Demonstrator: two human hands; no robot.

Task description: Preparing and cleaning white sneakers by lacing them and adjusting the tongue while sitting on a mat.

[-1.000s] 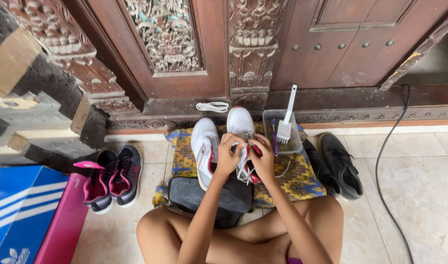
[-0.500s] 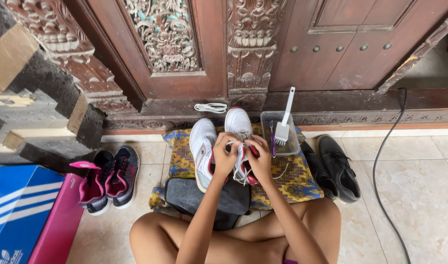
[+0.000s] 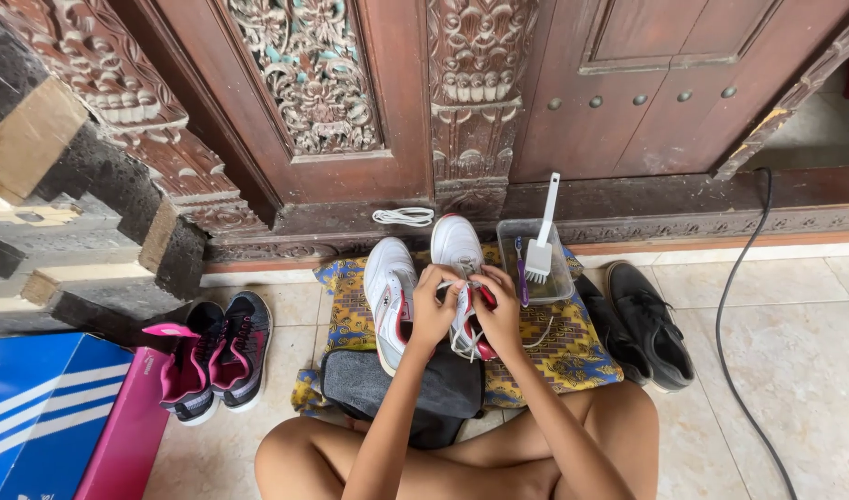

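Two white sneakers lie on a yellow and blue patterned cloth (image 3: 345, 310) in front of my crossed legs. My left hand (image 3: 433, 310) and my right hand (image 3: 498, 306) meet over the right sneaker (image 3: 459, 250), which has a red lining. Both hands pinch its white lace (image 3: 461, 344) near the eyelets, and loose lace ends hang below. The left sneaker (image 3: 387, 282) rests untouched beside my left hand. A dark grey cloth (image 3: 373, 389) lies under the heels.
A clear plastic tub (image 3: 559, 282) with a white brush (image 3: 543, 236) and a purple toothbrush stands right of the sneakers. A spare white lace (image 3: 403, 217) lies on the doorsill. Black shoes (image 3: 647, 324) sit at right, pink-black shoes (image 3: 216, 356) and a blue box (image 3: 35, 407) at left. A black cable (image 3: 732, 306) crosses the tiles.
My hands have stayed on the right sneaker's lace, with the fingers shifting slightly upward along the eyelets. Nothing else has moved.
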